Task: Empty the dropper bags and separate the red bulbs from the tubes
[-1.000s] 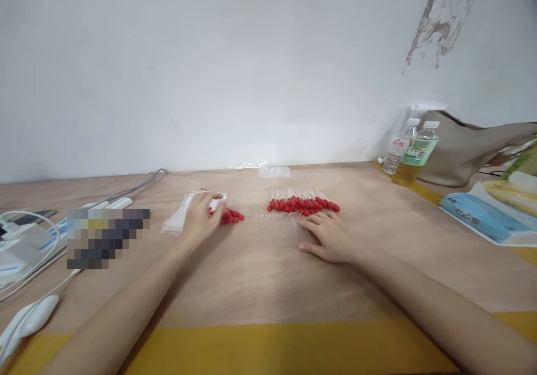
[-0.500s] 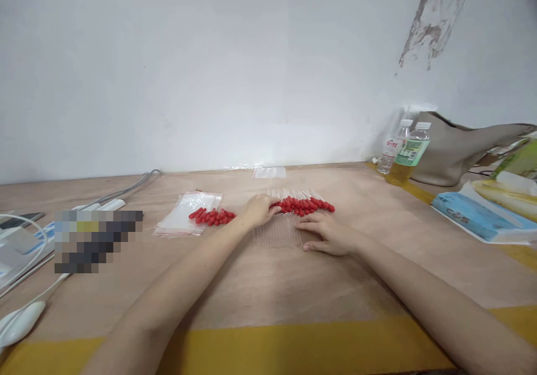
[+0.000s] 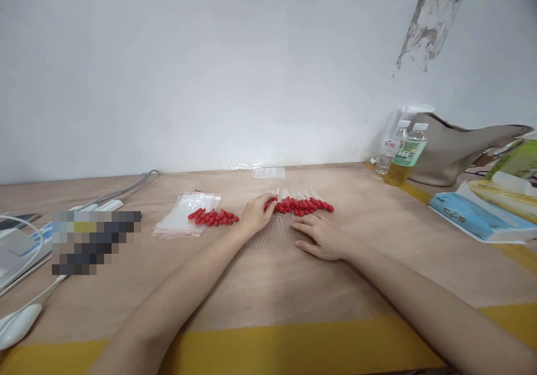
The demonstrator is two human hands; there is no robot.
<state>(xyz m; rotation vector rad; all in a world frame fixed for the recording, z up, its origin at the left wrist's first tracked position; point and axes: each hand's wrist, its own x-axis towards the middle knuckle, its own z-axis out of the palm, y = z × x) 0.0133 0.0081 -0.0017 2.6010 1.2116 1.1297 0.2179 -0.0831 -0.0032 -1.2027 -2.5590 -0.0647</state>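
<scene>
A row of small red capsule-like pieces (image 3: 302,205) lies across the middle of the table, among thin clear sticks or tubes (image 3: 268,234) that spread on the near and far sides. At the row's left end my left hand (image 3: 257,213) is closed, a bit of red showing between its thumb and fingers. My right hand (image 3: 322,237) rests open with its fingers stretched out over the right side of the clear sticks, just below the red row. Left of my left hand, a loose group of red pieces (image 3: 215,217) lies partly on a stack of clear plastic bags (image 3: 178,214).
Another clear bag (image 3: 269,172) lies by the wall. Two bottles (image 3: 406,154), a grey-beige bag (image 3: 436,151) and a blue tissue pack (image 3: 474,216) stand at right. A power strip (image 3: 100,207), cables and a white mouse (image 3: 20,326) are at left. Yellow tape (image 3: 268,347) borders the front edge.
My left hand has shifted slightly left and turned at the end of the red row. The right hand has slid a little left and nearer to me.
</scene>
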